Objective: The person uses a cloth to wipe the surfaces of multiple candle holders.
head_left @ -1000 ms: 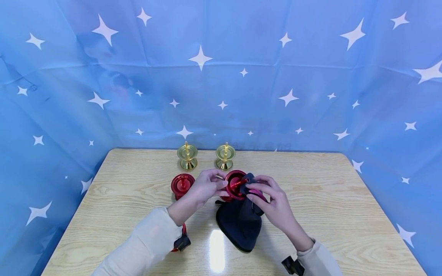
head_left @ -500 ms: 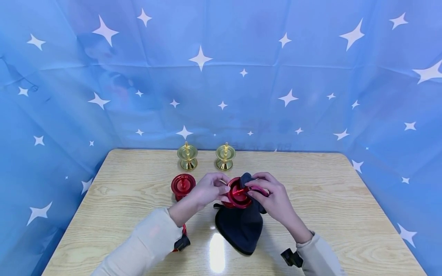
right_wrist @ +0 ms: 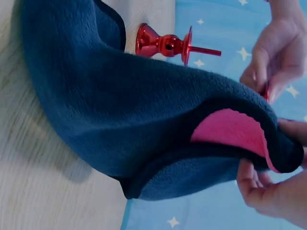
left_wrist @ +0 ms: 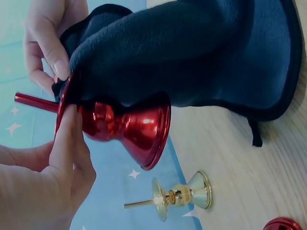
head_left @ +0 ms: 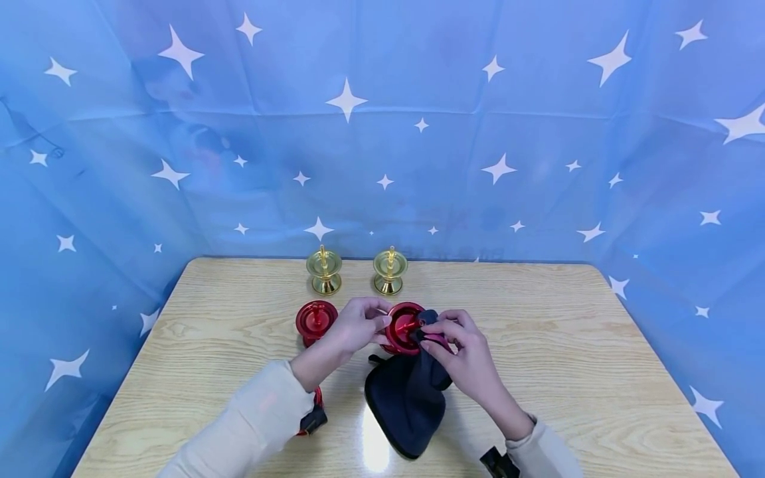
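My left hand pinches the dish rim of a red metallic candle holder, which is held tilted above the table with its spike exposed in the left wrist view. My right hand grips the edge of a dark navy cloth with a pink underside. In the head view the gathered cloth lies against the dish's right side, beside the spike. The rest of the cloth hangs down in front of the holder. Exactly where the cloth touches the dish is partly hidden by fingers and folds.
A second red candle holder stands left on the wooden table. Two gold candle holders stand near the back edge. Another red object shows partly beneath the left sleeve. A blue star-patterned curtain hangs behind.
The held candle holder dipped toward me, then rose slightly back and left. My right hand has shifted a little left and nearer with the cloth, whose hanging part swung left and toward me.
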### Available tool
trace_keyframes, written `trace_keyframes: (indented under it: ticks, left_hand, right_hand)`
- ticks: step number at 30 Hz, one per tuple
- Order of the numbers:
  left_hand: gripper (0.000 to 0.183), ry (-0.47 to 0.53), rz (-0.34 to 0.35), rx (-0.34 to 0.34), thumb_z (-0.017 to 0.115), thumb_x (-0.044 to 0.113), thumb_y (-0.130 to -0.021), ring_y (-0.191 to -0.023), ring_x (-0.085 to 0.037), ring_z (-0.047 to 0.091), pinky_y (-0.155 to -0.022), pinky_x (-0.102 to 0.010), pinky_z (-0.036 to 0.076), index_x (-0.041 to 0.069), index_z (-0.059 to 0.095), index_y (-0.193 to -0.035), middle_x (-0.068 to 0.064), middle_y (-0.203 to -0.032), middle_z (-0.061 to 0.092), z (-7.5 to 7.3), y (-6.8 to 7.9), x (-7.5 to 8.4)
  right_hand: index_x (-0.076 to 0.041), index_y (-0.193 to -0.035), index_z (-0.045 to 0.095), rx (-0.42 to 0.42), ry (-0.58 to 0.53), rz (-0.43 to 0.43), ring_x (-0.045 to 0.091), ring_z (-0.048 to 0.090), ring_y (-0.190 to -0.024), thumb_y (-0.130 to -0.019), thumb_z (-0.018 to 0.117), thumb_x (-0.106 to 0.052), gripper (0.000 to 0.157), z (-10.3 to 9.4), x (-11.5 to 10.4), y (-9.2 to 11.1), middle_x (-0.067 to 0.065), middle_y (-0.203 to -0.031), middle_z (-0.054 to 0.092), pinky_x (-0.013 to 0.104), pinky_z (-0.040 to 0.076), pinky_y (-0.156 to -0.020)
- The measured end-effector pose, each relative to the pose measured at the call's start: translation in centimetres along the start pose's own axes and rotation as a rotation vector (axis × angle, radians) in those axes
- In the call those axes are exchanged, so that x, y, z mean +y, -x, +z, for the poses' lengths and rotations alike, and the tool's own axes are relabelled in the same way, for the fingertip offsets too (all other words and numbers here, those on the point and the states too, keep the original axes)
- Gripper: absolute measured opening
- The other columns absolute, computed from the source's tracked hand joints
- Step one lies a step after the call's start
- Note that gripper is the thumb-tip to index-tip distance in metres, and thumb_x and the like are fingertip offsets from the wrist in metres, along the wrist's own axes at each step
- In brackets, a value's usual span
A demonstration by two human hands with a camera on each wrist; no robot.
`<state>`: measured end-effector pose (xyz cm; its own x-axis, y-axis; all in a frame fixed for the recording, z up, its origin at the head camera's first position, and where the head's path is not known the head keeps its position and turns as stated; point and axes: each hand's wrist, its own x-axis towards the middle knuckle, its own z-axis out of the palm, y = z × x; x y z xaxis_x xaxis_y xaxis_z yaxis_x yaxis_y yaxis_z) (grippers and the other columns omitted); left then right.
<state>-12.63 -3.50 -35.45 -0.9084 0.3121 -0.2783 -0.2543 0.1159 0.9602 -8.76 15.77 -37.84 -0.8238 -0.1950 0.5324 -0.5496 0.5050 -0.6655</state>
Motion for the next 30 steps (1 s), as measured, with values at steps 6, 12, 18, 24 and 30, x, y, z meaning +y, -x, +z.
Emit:
trace_keyframes:
  ticks: [6, 12, 18, 24, 30]
  left_hand:
    - [0.022, -0.087, 0.006, -0.099, 0.048, -0.007, -0.091, -0.063, -0.012, 0.056, -0.065, -0.029, 0.055, -0.009, 0.057, -0.110, -0.011, -0.085, 0.055, -0.2, -0.1, 0.2]
    - [0.019, -0.145, 0.028, -0.175, 0.048, -0.007, -0.090, -0.066, -0.011, 0.057, -0.065, -0.029, 0.055, -0.010, 0.061, -0.104, -0.011, -0.084, 0.059, 0.1, -0.1, 0.4]
    - [0.016, -0.077, -0.027, -0.112, 0.048, -0.007, -0.090, -0.066, -0.013, 0.057, -0.065, -0.028, 0.055, -0.011, 0.056, -0.104, -0.013, -0.088, 0.055, 0.3, -0.2, 0.7]
    - [0.012, 0.064, -0.019, 0.029, 0.048, -0.008, -0.090, -0.070, -0.015, 0.057, -0.067, -0.028, 0.055, -0.010, 0.053, -0.100, -0.012, -0.086, 0.052, 0.3, -0.3, 0.9]
    - [0.009, 0.100, -0.009, 0.066, 0.049, -0.009, -0.089, -0.070, -0.015, 0.058, -0.069, -0.027, 0.055, -0.010, 0.051, -0.097, -0.013, -0.088, 0.053, 0.5, -0.4, 0.8]
  right_hand:
    - [-0.005, -0.084, 0.070, -0.074, 0.022, -0.059, 0.020, 0.056, -0.082, -0.065, 0.075, 0.013, 0.027, -0.6, 0.2, -0.9, 0.012, -0.095, 0.057, 0.027, 0.051, -0.060]
    - [-0.007, -0.086, 0.071, -0.195, 0.029, -0.127, 0.023, 0.058, -0.087, -0.066, 0.069, 0.019, 0.032, -1.1, 0.5, -1.8, 0.012, -0.102, 0.058, 0.030, 0.053, -0.066]
    - [-0.007, -0.091, 0.070, -0.205, 0.012, -0.090, 0.023, 0.058, -0.090, -0.071, 0.070, 0.012, 0.028, -1.4, 1.0, -2.3, 0.011, -0.103, 0.059, 0.032, 0.054, -0.068]
    - [-0.004, -0.092, 0.068, -0.095, -0.061, 0.117, 0.018, 0.057, -0.079, -0.075, 0.071, 0.004, 0.020, -0.8, 0.7, -1.6, 0.008, -0.096, 0.057, 0.024, 0.052, -0.063]
    - [0.001, -0.097, 0.068, 0.042, -0.160, 0.189, 0.020, 0.060, -0.077, -0.076, 0.069, 0.006, 0.021, 0.5, -0.3, -0.5, 0.014, -0.097, 0.053, 0.020, 0.053, -0.067]
